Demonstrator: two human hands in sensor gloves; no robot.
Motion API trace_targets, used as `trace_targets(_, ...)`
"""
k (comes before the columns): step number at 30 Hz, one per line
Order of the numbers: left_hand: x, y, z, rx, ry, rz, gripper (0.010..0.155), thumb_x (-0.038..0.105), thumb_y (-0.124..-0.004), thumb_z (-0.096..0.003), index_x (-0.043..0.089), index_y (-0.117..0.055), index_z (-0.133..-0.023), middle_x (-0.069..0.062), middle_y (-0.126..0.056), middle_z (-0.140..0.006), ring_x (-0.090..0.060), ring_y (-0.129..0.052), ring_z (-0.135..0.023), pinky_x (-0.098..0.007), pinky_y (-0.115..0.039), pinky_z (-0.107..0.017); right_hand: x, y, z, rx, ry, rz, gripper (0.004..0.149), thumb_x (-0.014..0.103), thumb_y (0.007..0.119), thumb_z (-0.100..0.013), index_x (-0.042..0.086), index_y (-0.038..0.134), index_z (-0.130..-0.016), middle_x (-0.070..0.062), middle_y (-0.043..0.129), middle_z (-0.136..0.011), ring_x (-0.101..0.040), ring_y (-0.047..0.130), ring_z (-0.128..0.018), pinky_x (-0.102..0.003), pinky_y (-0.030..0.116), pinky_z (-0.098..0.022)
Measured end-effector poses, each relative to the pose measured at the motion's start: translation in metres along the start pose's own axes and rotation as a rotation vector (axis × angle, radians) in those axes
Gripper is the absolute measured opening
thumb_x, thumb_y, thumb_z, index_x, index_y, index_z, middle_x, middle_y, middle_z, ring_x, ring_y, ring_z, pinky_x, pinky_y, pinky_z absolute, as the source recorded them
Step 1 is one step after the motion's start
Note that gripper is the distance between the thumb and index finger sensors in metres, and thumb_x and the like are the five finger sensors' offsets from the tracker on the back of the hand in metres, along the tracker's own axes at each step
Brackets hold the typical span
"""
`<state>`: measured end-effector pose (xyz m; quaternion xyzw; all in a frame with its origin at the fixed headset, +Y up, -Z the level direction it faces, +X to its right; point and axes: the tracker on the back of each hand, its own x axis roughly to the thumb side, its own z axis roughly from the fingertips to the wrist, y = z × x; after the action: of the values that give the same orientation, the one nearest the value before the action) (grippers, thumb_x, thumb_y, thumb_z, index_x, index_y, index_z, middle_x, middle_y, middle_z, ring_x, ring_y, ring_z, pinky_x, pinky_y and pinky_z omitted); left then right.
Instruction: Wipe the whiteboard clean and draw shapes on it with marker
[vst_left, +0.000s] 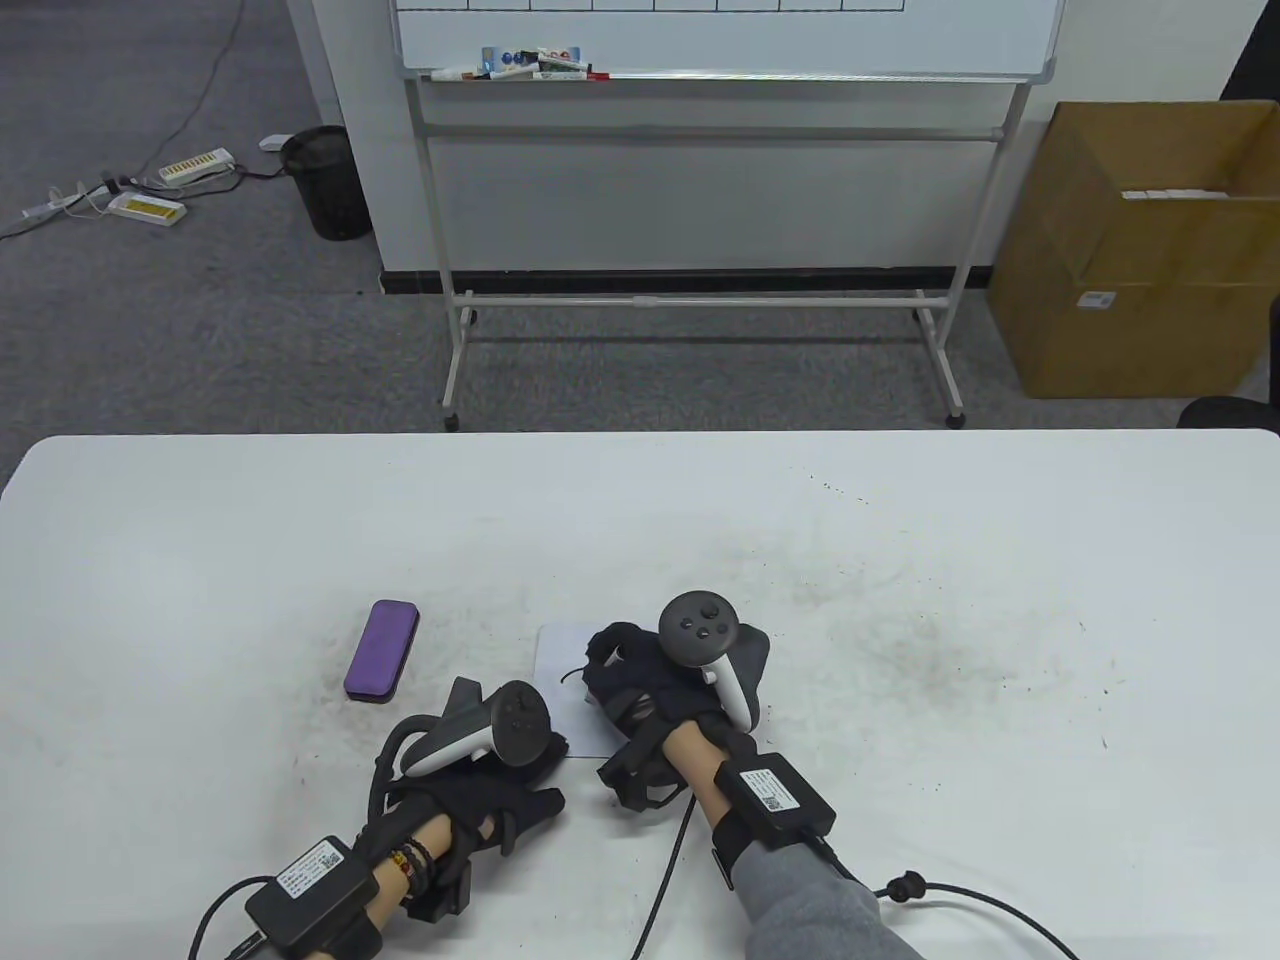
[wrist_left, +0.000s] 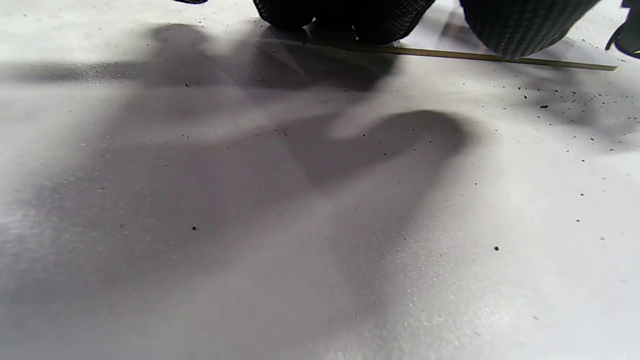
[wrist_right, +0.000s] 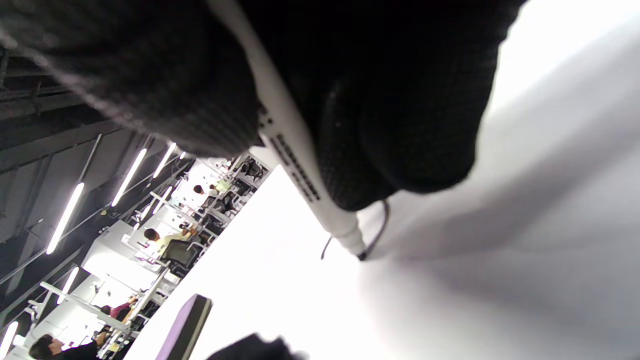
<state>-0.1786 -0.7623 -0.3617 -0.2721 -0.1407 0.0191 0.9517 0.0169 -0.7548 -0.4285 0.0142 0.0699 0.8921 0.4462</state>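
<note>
On the tabletop (vst_left: 900, 520), just in front of me, lies the small whiteboard (vst_left: 556, 645), mostly covered by my right hand (vst_left: 660, 690). From the right wrist view I see that hand's fingers (wrist_right: 400, 125) curled round the white marker (wrist_right: 300, 165), its tip down on the board at the end of a thin dark curved line (wrist_right: 382, 225). So I judge the drawing step is in hand, with a shape only partly made; I cannot tell what shape it will be.

My left hand (vst_left: 480, 770) rests at the board's near left corner. In the left wrist view its fingers (wrist_left: 525, 25) sit at the board's edge (wrist_left: 450, 54), seemingly pressing it flat, but I cannot tell whether they are straight or curled.

The purple eraser (vst_left: 381, 650) lies apart to the left of the board, untouched.

Next I would carry the stroke round to close the shape, keeping the tip in light contact and the left hand steadying the board so it does not slide.
</note>
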Motion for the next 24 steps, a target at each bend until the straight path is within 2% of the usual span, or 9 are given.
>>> trace_targets(7,0.000,0.000,0.000,-0.001,-0.001,-0.003,0.072,0.062,-0.064,-0.0417,0.040,-0.046,-0.108,0.012,-0.034,-0.121,-0.015,-0.038,-0.117,-0.058,-0.037,-0.083,0.008,0.013,-0.007,0.004,-0.011,-0.011,0.043,0.035,0.095,-0.036,0.023,0.090,-0.078,-0.011,0.092,-0.081,-0.031,0.111,-0.055,-0.034,0.099,-0.037)
trace_targets(15,0.000,0.000,0.001,-0.001,-0.003,-0.007,0.072,0.062,-0.064,-0.0420,0.040,-0.046,-0.108,0.012,-0.034,-0.121,-0.015,-0.038,-0.117,-0.058,-0.037,-0.083,0.012,0.015,-0.015,-0.045,0.002,0.005,0.044,0.034,0.095,-0.037,0.023,0.089,-0.079,-0.012,0.091,-0.082,-0.031,0.111,-0.057,-0.035,0.099,-0.039)
trace_targets(19,0.000,0.000,0.001,0.002,-0.004,-0.013,0.072,0.062,-0.064,-0.0418,0.039,-0.046,-0.108,0.012,-0.034,-0.121,-0.015,-0.038,-0.117,-0.058,-0.037,-0.083,0.007,0.004,-0.016,-0.065,0.009,-0.072,0.044,0.033,0.095,-0.036,0.023,0.089,-0.079,-0.012,0.091,-0.083,-0.032,0.110,-0.059,-0.035,0.098,-0.040)
trace_targets(24,0.001,0.000,0.001,0.001,-0.004,-0.007,0.072,0.062,-0.064,-0.0418,0.039,-0.046,-0.108,0.012,-0.034,-0.121,-0.016,-0.038,-0.117,-0.058,-0.037,-0.083,0.003,-0.027,-0.012,-0.137,0.000,0.040,0.044,0.034,0.095,-0.036,0.024,0.089,-0.078,-0.011,0.091,-0.083,-0.031,0.110,-0.059,-0.035,0.098,-0.040)
